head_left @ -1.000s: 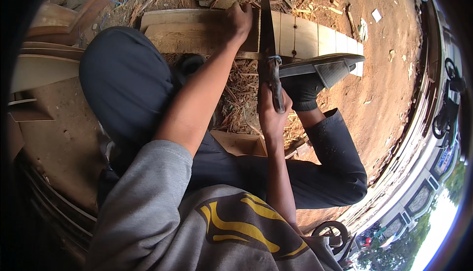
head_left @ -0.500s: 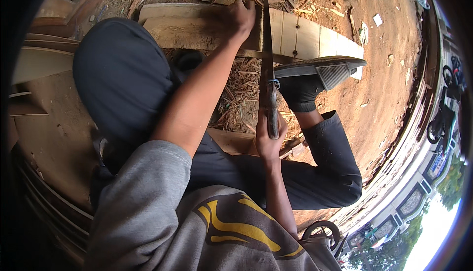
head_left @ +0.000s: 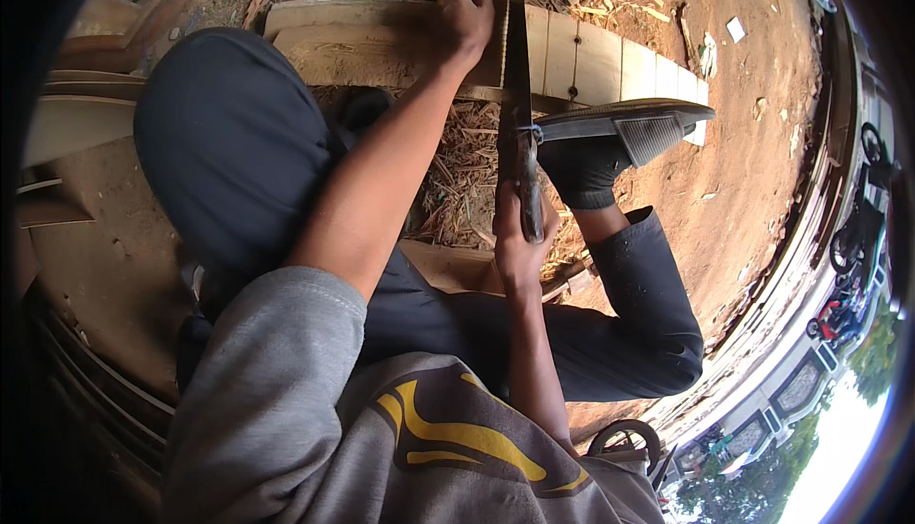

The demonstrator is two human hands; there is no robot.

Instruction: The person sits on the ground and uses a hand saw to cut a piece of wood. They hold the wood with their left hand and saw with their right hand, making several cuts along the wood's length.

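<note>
A hand saw point(head_left: 516, 57) lies across a pale wooden board point(head_left: 600, 71), its dark blade running away from me over both edges. Around the saw's handle point(head_left: 530, 190) my right hand point(head_left: 515, 243) is closed, on the near side of the board. My left hand point(head_left: 464, 26) is closed at the board's far edge, just left of the blade; its fingertips are partly hidden. Several lines cross the board to the right of the blade, and two dark holes show there. My sandalled foot point(head_left: 629, 128) rests over the board's near edge at the right.
Wood shavings point(head_left: 457, 181) and scraps litter the ground under and beyond the board. My bent knee point(head_left: 229, 123) rises at the left. Wooden planks point(head_left: 86, 123) lie farther left. Stacked boards line the right side, with motorcycles point(head_left: 848, 238) beyond.
My right hand and the saw have moved a little away from me, the blade sliding farther across the board. My left hand stays in place on the board.
</note>
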